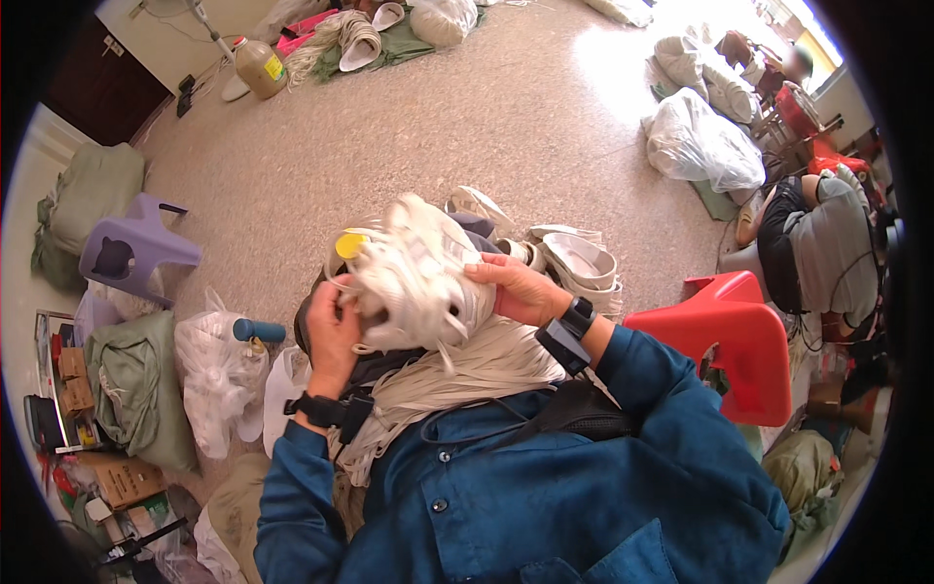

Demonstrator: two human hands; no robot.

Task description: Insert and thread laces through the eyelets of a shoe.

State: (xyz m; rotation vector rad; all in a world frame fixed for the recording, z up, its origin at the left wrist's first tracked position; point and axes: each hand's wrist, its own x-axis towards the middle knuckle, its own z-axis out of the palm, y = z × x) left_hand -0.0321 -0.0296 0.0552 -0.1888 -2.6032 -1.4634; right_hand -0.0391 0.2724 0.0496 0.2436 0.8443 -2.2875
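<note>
Sneaker [443,263], frame center: my right hand [523,290] grasps its side; my left hand [331,326] curls by its laces [384,263], can't tell grip.

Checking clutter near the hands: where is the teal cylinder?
In the head view, the teal cylinder is left of the person's left hand, at the upper right of a translucent plastic bag.

Pale strands [467,375] look matt cloth, the red stool [732,316] smooth plastic
</note>
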